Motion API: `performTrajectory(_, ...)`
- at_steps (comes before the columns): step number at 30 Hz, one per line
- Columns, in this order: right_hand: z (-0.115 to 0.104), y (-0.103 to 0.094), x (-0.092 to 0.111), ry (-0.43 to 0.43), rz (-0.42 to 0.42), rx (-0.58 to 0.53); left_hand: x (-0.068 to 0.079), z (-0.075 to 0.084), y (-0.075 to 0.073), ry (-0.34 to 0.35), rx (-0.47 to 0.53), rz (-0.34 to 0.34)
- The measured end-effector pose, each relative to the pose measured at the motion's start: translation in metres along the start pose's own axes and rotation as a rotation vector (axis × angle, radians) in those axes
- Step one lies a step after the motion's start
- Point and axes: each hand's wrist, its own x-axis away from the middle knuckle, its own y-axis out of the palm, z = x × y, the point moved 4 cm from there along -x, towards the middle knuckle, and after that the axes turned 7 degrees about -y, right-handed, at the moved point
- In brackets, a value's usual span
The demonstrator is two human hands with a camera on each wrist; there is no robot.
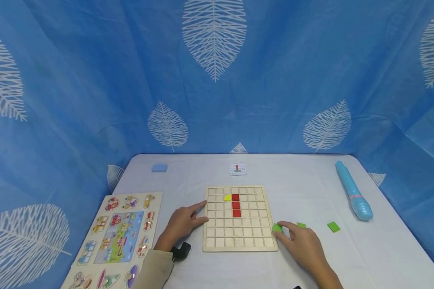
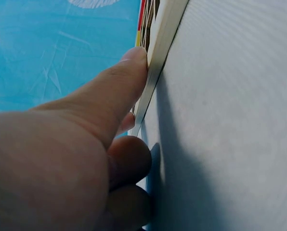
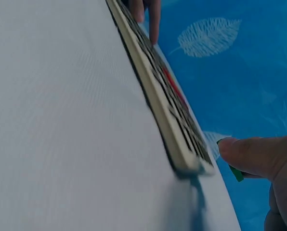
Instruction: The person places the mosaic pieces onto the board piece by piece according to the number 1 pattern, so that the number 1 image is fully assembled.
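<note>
A wooden grid board (image 1: 220, 231) lies on the white table, with a column of red square tiles (image 1: 236, 205) and a yellow tile (image 1: 227, 198) with one corner cut off set in its cells. My left hand (image 1: 181, 223) touches the board's left edge with its extended thumb and forefinger; the thumb (image 2: 126, 72) presses the rim in the left wrist view. Just off the right edge, my right hand (image 1: 304, 243) pinches a green tile (image 1: 277, 228) between thumb and forefinger. In the right wrist view most of that green tile (image 3: 236, 173) is hidden behind the thumb.
Two more green tiles lie on the right, one (image 1: 334, 226) in full sight, another (image 1: 301, 225) partly behind my right hand. A pattern card (image 1: 237, 169) and a blue block (image 1: 159, 168) lie farther back. A vehicle puzzle (image 1: 158, 200) is at left, a light-blue microphone-shaped object (image 1: 353, 192) at right.
</note>
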Motion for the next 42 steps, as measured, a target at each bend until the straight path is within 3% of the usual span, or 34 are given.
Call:
performTrajectory(14, -0.043, 0.005, -0.025, -0.100, -0.032, -0.009, 0.002, 0.001, -0.001, 0.023, 0.003, 0.012)
performTrajectory(22, -0.052, 0.006, -0.031, -0.151, -0.024, -0.031, 0.001, 0.000, -0.001, 0.012, -0.001, 0.011)
performTrajectory(29, -0.058, 0.013, -0.034, -0.172, -0.056, -0.038, 0.001, -0.001, 0.000, 0.015, -0.013, 0.017)
performTrajectory(42, -0.075, 0.027, -0.052, -0.295, -0.136, -0.072, 0.001, 0.000, -0.001, 0.014, -0.002, 0.015)
